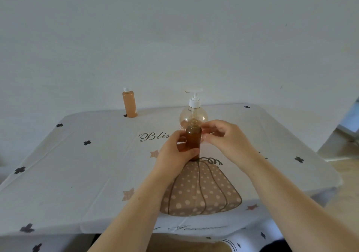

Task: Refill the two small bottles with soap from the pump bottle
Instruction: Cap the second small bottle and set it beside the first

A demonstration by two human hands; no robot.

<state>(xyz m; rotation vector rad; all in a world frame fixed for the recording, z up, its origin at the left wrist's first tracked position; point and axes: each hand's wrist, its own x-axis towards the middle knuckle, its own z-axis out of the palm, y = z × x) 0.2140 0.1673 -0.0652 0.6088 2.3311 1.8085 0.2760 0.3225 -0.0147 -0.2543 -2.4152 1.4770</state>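
Note:
A small amber bottle [193, 140] stands upright on the table's middle, its neck open with no cap on, filled with brownish soap. My left hand [174, 152] grips its lower body. My right hand [223, 135] hovers just right of the neck, its thumb and fingers pinched round something small and pale that I cannot make out. Right behind stands the clear pump bottle [193, 113] with a white pump head, nearly empty. A second small bottle [129, 102], orange with a white cap, stands at the table's far left edge.
The table [87, 164] wears a white cloth with black crosses, lettering and a dotted pumpkin print. A pale wall rises behind it. Floor shows past the right edge.

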